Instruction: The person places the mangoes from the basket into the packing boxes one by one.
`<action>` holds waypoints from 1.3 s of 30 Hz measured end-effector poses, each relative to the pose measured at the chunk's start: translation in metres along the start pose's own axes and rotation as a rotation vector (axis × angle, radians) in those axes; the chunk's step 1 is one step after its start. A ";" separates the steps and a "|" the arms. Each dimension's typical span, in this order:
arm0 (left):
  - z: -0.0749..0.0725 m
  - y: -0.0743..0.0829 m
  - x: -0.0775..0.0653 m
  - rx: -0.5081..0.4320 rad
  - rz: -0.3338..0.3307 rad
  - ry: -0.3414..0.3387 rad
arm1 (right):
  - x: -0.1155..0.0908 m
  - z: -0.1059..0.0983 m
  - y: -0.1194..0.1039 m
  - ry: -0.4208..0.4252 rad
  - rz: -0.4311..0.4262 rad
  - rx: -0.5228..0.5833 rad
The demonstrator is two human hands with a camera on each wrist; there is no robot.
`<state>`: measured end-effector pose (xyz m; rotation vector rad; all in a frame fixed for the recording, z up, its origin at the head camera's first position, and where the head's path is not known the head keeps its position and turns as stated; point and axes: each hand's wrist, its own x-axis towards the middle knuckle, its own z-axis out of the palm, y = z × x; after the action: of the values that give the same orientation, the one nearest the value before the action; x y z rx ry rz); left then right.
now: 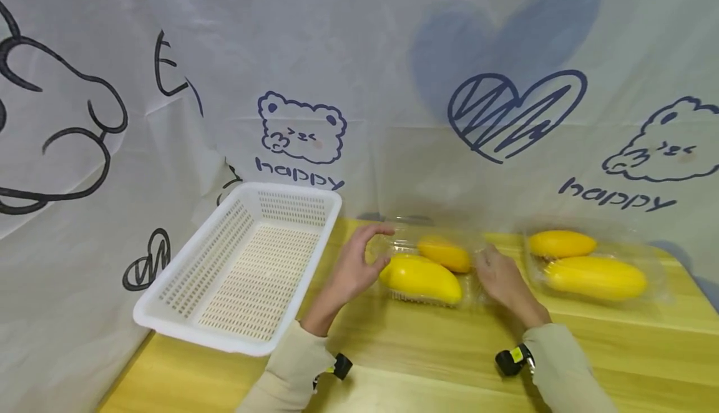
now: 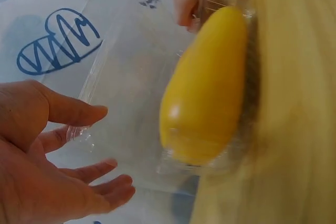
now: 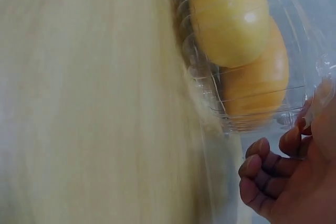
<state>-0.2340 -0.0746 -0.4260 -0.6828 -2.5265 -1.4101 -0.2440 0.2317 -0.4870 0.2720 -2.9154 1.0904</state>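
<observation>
A clear plastic clamshell box (image 3: 244, 113) holds a yellow mango (image 1: 421, 277) and an orange mango (image 1: 444, 254) lying behind it. Its see-through lid (image 2: 123, 77) is raised on the wall side. At the lid's left edge is my left hand (image 1: 354, 263), thumb and fingers spread apart; in the left wrist view the thumb overlaps the lid. On the box's right side, my right hand (image 1: 500, 276) pinches the clear plastic edge. Its other fingers curl loosely in the right wrist view (image 3: 294, 177).
A white perforated basket (image 1: 328, 257) stands to the left on the wooden table (image 1: 421, 350). To the right sits a second clear box (image 1: 657, 276) with an orange fruit (image 1: 562, 244) and a longer yellow fruit (image 1: 596, 277). A printed cloth (image 1: 393, 88) hangs behind and at left.
</observation>
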 end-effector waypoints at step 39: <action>0.016 -0.006 -0.026 0.154 -0.015 -0.114 | -0.045 -0.015 -0.007 -0.101 0.191 0.620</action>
<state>-0.2124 -0.0720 -0.4482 -0.7368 -2.6979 -1.1963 -0.1992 0.2433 -0.4743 0.0495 -2.6338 2.0478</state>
